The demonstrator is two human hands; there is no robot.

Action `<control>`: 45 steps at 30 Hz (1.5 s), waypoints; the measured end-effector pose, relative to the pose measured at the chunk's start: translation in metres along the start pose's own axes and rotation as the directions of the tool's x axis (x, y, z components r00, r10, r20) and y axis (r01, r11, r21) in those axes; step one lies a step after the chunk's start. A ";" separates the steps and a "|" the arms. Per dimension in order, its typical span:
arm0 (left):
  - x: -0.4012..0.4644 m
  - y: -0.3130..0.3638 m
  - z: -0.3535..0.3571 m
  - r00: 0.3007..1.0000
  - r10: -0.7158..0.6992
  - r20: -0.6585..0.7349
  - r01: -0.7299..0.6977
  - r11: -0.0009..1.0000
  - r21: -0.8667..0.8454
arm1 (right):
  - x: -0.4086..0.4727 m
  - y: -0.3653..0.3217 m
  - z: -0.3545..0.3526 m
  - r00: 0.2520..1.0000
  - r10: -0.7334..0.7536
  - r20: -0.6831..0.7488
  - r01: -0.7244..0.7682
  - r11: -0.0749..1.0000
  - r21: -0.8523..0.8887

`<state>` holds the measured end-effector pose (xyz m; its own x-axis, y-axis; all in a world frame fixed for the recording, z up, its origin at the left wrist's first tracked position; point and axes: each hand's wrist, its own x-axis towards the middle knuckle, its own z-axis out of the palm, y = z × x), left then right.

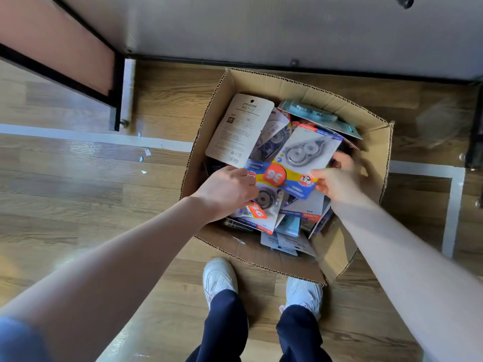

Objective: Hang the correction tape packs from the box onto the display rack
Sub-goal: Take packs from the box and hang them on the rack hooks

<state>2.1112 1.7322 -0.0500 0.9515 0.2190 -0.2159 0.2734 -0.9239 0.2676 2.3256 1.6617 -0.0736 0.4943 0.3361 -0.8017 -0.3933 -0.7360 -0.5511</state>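
Note:
An open cardboard box [371,142] stands on the floor in front of my feet, filled with several correction tape packs. My right hand [339,178] pinches the lower edge of one blue and yellow pack [300,160] with a grey tape dispenser under clear plastic. My left hand [227,192] reaches into the box beside it, fingers curled over another pack [266,202] with an orange "36" sticker; whether it grips the pack is hidden. A beige pack [240,126] lies back side up at the box's far left.
The box sits on a wooden floor with white tape lines [94,137]. A black-framed rack base [116,100] stands at the far left, and a grey panel [287,30] runs along the back. My white shoes [219,278] are just before the box's near flap.

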 end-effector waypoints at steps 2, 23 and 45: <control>-0.008 -0.001 -0.006 1.000 -0.006 -0.002 0.006 0.999 -0.033 | -0.009 0.011 -0.010 0.998 0.012 -0.058 -0.014 1.000 -0.024; -0.035 0.007 -0.074 0.954 -0.285 -0.098 0.268 0.951 -0.153 | -0.066 -0.016 -0.039 0.987 -0.145 0.076 0.163 0.900 -0.404; -0.098 0.069 -0.308 0.798 -0.532 -0.282 0.455 0.840 -0.296 | -0.278 -0.166 -0.085 0.788 -0.566 0.243 0.508 0.374 -0.776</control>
<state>2.0799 1.7441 0.2791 0.6538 0.7550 -0.0501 0.7046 -0.5834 0.4040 2.3198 1.6406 0.2608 0.4240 0.8240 -0.3758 0.7058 -0.5607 -0.4330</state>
